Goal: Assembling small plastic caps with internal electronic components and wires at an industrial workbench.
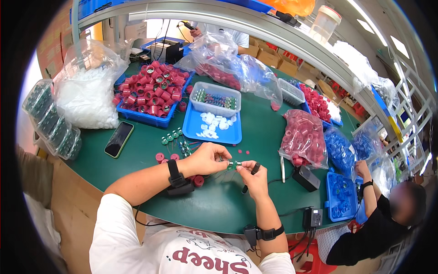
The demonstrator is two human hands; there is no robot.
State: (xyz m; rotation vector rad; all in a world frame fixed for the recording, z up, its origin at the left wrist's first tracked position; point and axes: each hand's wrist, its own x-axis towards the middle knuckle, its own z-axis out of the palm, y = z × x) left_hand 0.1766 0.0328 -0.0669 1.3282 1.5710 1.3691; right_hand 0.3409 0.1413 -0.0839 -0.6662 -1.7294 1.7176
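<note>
Over the near middle of the table, my left hand (210, 159) pinches a small green circuit board (231, 165) with silvery parts. From the other side, the fingertips of my right hand (255, 181) close on the same small piece. A black pen-shaped tool (256, 168) also lies in my right hand, slanting between the fingers. Thin wires seem to hang below the board; their ends are hard to make out. Beside my left wrist sit red plastic caps (199, 181) and more small green boards (184, 148) with leads. Tiny pink bits (240, 151) lie just beyond my fingers.
A blue tray (212, 135) carries white pieces and a clear box (217, 89) of boards. A blue bin (153, 119) heaped with red caps, a phone (119, 139), a bag of red caps (303, 137), tweezers (282, 169) and a black box (306, 178) surround it. Another person (378, 219) works at right.
</note>
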